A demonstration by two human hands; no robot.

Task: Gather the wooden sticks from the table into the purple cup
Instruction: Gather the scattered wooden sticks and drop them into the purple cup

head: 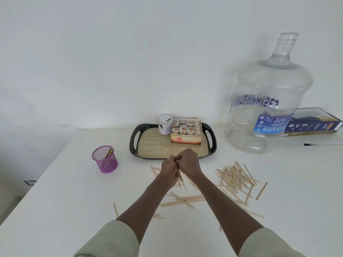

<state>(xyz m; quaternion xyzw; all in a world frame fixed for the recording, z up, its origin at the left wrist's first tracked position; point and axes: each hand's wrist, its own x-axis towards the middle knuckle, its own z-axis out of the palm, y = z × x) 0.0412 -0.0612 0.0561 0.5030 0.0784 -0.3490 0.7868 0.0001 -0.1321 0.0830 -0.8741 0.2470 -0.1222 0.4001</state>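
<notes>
Wooden sticks lie loose on the table near the person, most in a heap to the right w/ strays around the arms; just past them the left hand and right hand meet, both w/ fingers curled round a small bundle. Further left the purple cup holds a few sticks already, so I'd say early-mid: bundle not yet in, most left to gather; tray and jug behind

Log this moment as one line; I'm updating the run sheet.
left hand: grips stick bundle | right hand: on bundle | purple cup: some sticks inside | loose sticks: on table
</notes>
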